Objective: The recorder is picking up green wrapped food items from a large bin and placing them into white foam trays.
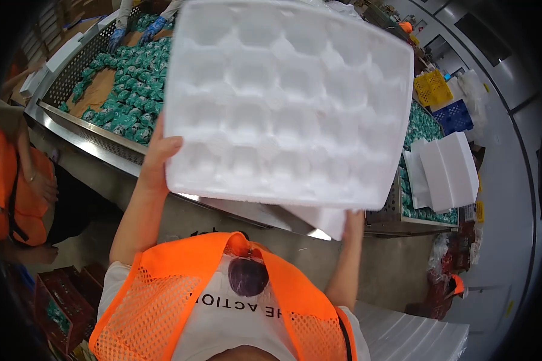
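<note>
A large white foam tray (pixel 289 114) with rows of rounded hollows is held up in front of me, its hollowed face toward me. My left hand (pixel 160 155) grips its lower left edge, thumb on the near face and fingers behind. My right hand (pixel 354 224) is closed on the bottom edge near the right corner, its fingers mostly hidden by the foam. Behind the tray, a metal bin (pixel 111 133) with perforated sides contains many green-wrapped round items (pixel 126 90). Another white foam piece (pixel 319 220) shows just under the tray.
Blue-gloved hands (pixel 153 28) of another person reach into the bin's far end. A person in an orange vest (pixel 18 186) stands at left. White foam boxes (pixel 448 171) rest on a second bin of green items. Yellow (pixel 432 88) and blue crates (pixel 453 117) stand at right, red crates (pixel 66 301) lower left.
</note>
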`<action>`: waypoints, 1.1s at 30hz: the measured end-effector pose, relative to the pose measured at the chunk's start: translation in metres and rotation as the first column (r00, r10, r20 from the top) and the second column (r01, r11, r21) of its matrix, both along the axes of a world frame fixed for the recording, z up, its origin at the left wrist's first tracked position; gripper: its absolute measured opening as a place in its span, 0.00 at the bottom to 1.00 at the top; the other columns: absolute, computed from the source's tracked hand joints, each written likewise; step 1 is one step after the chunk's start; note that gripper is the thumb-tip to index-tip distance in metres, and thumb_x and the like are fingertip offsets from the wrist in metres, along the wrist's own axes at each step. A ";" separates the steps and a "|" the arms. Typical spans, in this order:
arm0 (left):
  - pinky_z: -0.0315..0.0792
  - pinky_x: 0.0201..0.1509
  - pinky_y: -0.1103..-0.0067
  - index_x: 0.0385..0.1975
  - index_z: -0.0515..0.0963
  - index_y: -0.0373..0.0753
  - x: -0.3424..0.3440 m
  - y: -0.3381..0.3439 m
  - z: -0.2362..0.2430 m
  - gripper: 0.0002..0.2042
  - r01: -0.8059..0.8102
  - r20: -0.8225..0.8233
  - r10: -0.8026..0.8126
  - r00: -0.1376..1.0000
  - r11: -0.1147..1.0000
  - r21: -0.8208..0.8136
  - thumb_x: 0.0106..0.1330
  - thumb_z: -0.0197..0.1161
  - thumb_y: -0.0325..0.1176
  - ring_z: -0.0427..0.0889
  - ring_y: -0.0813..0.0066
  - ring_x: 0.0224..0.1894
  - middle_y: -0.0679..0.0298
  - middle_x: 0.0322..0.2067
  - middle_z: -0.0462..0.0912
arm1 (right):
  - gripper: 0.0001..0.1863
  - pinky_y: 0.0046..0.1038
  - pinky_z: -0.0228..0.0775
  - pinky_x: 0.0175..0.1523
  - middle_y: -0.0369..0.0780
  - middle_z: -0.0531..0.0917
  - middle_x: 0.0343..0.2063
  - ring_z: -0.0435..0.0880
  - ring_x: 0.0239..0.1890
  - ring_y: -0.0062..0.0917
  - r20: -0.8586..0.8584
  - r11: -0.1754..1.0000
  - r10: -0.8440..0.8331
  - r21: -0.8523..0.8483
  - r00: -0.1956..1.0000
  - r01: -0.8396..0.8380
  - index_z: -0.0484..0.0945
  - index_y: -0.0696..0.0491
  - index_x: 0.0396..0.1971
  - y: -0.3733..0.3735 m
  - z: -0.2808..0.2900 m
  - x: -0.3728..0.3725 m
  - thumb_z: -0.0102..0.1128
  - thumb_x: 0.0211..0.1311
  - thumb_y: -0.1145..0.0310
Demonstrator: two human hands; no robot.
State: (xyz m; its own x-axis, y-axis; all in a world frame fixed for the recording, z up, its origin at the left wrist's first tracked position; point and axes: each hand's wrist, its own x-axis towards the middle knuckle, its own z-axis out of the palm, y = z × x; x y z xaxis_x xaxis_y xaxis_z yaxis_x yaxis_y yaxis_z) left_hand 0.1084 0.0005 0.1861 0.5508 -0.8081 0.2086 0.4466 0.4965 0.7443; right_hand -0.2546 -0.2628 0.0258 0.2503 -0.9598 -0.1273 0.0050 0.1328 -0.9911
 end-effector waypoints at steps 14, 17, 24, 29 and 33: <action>0.69 0.46 0.78 0.59 0.50 0.35 -0.064 -0.114 -0.180 0.32 0.211 -0.182 -0.124 0.975 0.765 0.609 0.51 0.51 0.28 0.72 0.71 0.46 0.56 0.46 0.68 | 0.35 0.31 0.53 0.59 0.44 0.62 0.55 0.62 0.56 0.31 0.527 0.760 0.041 0.535 0.849 -0.369 0.53 0.57 0.57 -0.055 -0.081 -0.019 0.35 0.60 0.44; 0.65 0.50 0.78 0.59 0.51 0.34 -0.062 -0.120 -0.199 0.31 0.207 -0.135 -0.156 0.978 0.733 0.648 0.53 0.52 0.33 0.70 0.69 0.48 0.54 0.49 0.67 | 0.32 0.30 0.53 0.59 0.43 0.64 0.53 0.63 0.55 0.32 0.587 0.722 0.009 0.556 0.809 -0.412 0.54 0.58 0.57 -0.052 -0.075 -0.018 0.39 0.61 0.49; 0.54 0.60 0.74 0.57 0.54 0.34 -0.080 -0.112 -0.171 0.32 -0.669 0.856 -0.142 0.497 0.565 0.482 0.54 0.56 0.41 0.60 0.54 0.58 0.43 0.54 0.59 | 0.27 0.30 0.58 0.57 0.42 0.66 0.52 0.67 0.52 0.31 0.398 0.802 0.271 0.410 0.877 -0.434 0.55 0.58 0.56 -0.059 -0.058 0.033 0.48 0.58 0.64; 0.59 0.57 0.74 0.50 0.64 0.35 -0.053 -0.073 -0.065 0.24 -0.642 0.928 -0.180 0.325 0.679 0.356 0.52 0.57 0.35 0.65 0.58 0.54 0.50 0.51 0.66 | 0.28 0.30 0.52 0.56 0.37 0.60 0.56 0.60 0.56 0.27 0.093 0.925 0.100 0.358 0.991 -0.127 0.52 0.52 0.59 -0.060 -0.043 0.037 0.47 0.58 0.66; 0.68 0.45 0.71 0.43 0.71 0.40 0.054 -0.069 -0.072 0.17 -0.798 0.898 -0.324 0.297 0.433 0.420 0.51 0.56 0.31 0.74 0.62 0.43 0.57 0.42 0.73 | 0.25 0.28 0.54 0.55 0.35 0.65 0.53 0.62 0.54 0.26 -0.081 0.989 0.064 0.139 0.995 -0.053 0.58 0.51 0.56 -0.068 0.026 0.064 0.47 0.57 0.70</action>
State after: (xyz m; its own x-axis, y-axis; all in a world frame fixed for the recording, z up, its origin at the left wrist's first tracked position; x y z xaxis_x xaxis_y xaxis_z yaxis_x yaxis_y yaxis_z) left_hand 0.1628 -0.0687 0.1140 0.6984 -0.7041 0.1285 -0.6544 -0.5555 0.5130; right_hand -0.1907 -0.3309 0.0514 0.2882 -0.9159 -0.2793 -0.0907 0.2642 -0.9602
